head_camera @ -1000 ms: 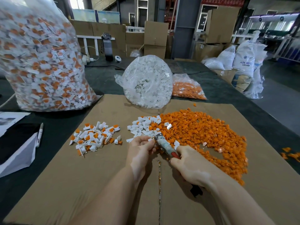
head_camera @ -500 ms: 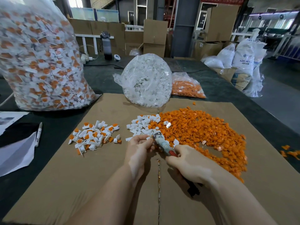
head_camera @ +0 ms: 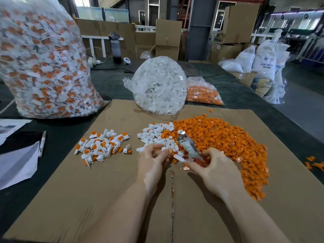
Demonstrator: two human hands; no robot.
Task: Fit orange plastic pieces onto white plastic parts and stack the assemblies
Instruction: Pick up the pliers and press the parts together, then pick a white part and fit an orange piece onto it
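A wide heap of loose orange pieces [head_camera: 222,142] covers the right half of the cardboard sheet [head_camera: 108,190]. Beside it on the left lies a small heap of white parts [head_camera: 154,135]. Further left is a pile of finished white-and-orange assemblies [head_camera: 101,146]. My left hand [head_camera: 152,162] pinches a small orange-and-white piece at its fingertips, just in front of the white heap. My right hand [head_camera: 215,171] grips a tool [head_camera: 188,146] with a red handle and a taped grey shaft that points up and away over the orange heap.
A big clear bag of finished assemblies [head_camera: 43,67] stands at the back left. A bag of white parts [head_camera: 159,85] and a bag of orange pieces [head_camera: 201,92] sit behind the cardboard. A marker [head_camera: 42,143] and papers [head_camera: 17,162] lie at left. Boxes and sacks stand behind the table.
My hands have drawn slightly apart. The tool's tip has lifted off the left hand's piece and now points up over the orange heap. The left fingers have opened a little around the small piece.
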